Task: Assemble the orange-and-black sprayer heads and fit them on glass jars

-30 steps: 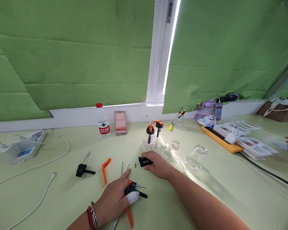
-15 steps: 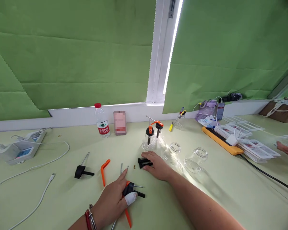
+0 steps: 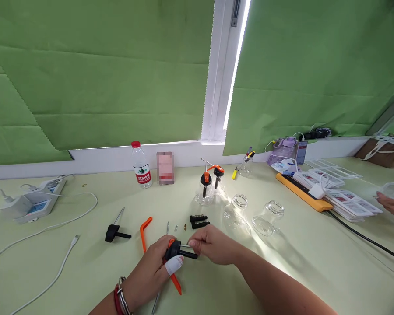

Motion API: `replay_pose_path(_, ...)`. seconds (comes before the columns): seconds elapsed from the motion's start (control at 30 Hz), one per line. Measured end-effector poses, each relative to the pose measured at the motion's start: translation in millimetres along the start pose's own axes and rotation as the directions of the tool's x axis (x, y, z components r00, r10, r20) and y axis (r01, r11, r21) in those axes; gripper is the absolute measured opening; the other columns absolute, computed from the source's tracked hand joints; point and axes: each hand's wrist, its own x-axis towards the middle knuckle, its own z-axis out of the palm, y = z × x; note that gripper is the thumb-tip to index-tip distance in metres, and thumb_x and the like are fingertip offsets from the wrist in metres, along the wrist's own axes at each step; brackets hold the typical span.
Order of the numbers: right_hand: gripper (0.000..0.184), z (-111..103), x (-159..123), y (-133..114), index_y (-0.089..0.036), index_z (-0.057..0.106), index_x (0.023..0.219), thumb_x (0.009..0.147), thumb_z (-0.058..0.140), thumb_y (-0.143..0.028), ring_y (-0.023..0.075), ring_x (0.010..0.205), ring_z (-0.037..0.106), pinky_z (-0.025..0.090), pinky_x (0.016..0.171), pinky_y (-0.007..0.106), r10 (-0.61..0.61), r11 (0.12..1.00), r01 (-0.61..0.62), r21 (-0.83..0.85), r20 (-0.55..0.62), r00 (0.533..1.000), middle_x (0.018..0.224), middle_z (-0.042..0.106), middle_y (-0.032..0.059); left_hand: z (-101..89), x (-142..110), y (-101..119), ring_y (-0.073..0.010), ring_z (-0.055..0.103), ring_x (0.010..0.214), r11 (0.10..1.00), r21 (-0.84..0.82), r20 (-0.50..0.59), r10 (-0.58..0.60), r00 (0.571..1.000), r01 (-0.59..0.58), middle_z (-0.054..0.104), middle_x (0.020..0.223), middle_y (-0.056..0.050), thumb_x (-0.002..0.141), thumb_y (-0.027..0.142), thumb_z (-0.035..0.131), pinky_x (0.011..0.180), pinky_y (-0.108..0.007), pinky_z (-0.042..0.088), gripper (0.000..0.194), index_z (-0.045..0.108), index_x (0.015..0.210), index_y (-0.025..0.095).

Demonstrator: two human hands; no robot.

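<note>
Head | your left hand grips black cap | your right hand pinches its metal rod, pointing toward 3 o'clock

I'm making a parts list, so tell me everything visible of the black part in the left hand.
The black part is rounded and looks like plastic, with a straight bar pointing right. A thin metal rod sticks out beside the bar, and orange shows along the top edge. The left hand grips it; the right hand appears to pinch the rod's end. Fingers hide some of it.
</note>
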Motion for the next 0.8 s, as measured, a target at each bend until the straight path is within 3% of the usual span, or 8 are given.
replay_pose_path(0.07,0.025,8,-2,-3,-0.017,0.058,0.067,0.086,0.047,-0.028,0.0078,0.049,0.041,0.032,0.045,0.019,0.083,0.991,-0.092,0.097,0.086,0.993,0.058,0.053,-0.0028,3.0,0,-2,-0.0157,0.047,0.070,1.000,-0.022,-0.021,-0.010,1.000,0.010,0.052,0.077,-0.001,0.088,0.044,0.042,0.064,-0.026,0.042,0.026,0.048,0.082,0.020)
replay_pose_path(0.13,0.018,15,-1,-2,-0.017,0.056,0.069,0.084,0.050,-0.026,0.0067,0.049,0.039,0.031,0.045,0.017,0.132,0.970,-0.145,0.196,0.075,0.988,0.058,0.051,-0.0039,6.2,1,-5,-0.0137,0.040,0.066,0.997,-0.072,-0.016,-0.035,0.999,0.034,0.045,0.072,0.002,0.088,0.045,0.043,0.060,-0.025,0.038,0.028,0.043,0.077,0.019)
replay_pose_path(0.3,0.021,18,5,8,-0.017,0.051,0.068,0.077,0.060,-0.034,0.0055,0.043,0.035,0.026,0.040,0.018,0.216,0.888,-0.256,0.382,0.145,0.965,0.052,0.047,-0.0057,7.5,3,-4,-0.0114,0.031,0.063,0.972,-0.224,0.158,-0.029,0.987,0.064,0.037,0.070,0.004,0.084,0.041,0.048,0.057,-0.023,0.031,0.024,0.041,0.076,0.019)
replay_pose_path(0.4,0.025,14,6,8,-0.017,0.054,0.073,0.076,0.061,-0.040,0.0051,0.043,0.035,0.027,0.040,0.019,0.189,0.824,-0.220,0.522,0.113,0.976,0.059,0.051,-0.0046,6.9,3,1,-0.0113,0.030,0.064,0.944,-0.323,0.279,0.020,0.960,0.074,0.035,0.070,0.004,0.082,0.036,0.050,0.058,-0.023,0.030,0.020,0.041,0.075,0.019)
replay_pose_path(0.5,0.025,16,7,4,-0.015,0.061,0.075,0.075,0.063,-0.039,0.0047,0.046,0.034,0.025,0.043,0.018,0.149,0.849,-0.172,0.500,0.086,0.985,0.058,0.050,-0.0045,8.5,1,6,-0.0115,0.030,0.066,0.917,-0.394,0.343,0.083,0.936,0.063,0.034,0.071,0.004,0.080,0.033,0.051,0.060,-0.023,0.030,0.017,0.043,0.076,0.019)
replay_pose_path(0.6,0.015,26,8,2,-0.014,0.061,0.068,0.070,0.066,-0.029,0.0050,0.045,0.035,0.024,0.042,0.019,0.189,0.869,-0.218,0.444,0.110,0.976,0.054,0.050,-0.0045,10.3,-1,7,-0.0111,0.031,0.065,0.921,-0.384,0.393,0.106,0.913,0.058,0.035,0.070,0.004,0.078,0.031,0.053,0.058,-0.022,0.030,0.015,0.044,0.076,0.019)
replay_pose_path(0.73,0.007,37,14,3,-0.017,0.053,0.062,0.069,0.057,-0.020,0.0044,0.035,0.026,0.016,0.035,0.020,0.328,0.770,-0.370,0.520,0.176,0.928,0.044,0.043,-0.0074,10.5,-3,3,-0.0103,0.029,0.061,0.966,-0.258,0.430,0.106,0.897,0.009,0.034,0.066,0.005,0.076,0.036,0.056,0.052,-0.021,0.027,0.023,0.042,0.070,0.019)
replay_pose_path(0.8,0.007,38,19,2,-0.018,0.050,0.062,0.069,0.053,-0.017,0.0041,0.034,0.024,0.016,0.035,0.020,0.355,0.762,-0.365,0.536,0.126,0.926,0.043,0.041,-0.0080,9.8,-3,1,-0.0103,0.030,0.059,0.976,-0.219,0.460,0.117,0.880,-0.015,0.035,0.063,0.005,0.075,0.041,0.059,0.051,-0.021,0.028,0.028,0.044,0.069,0.019)
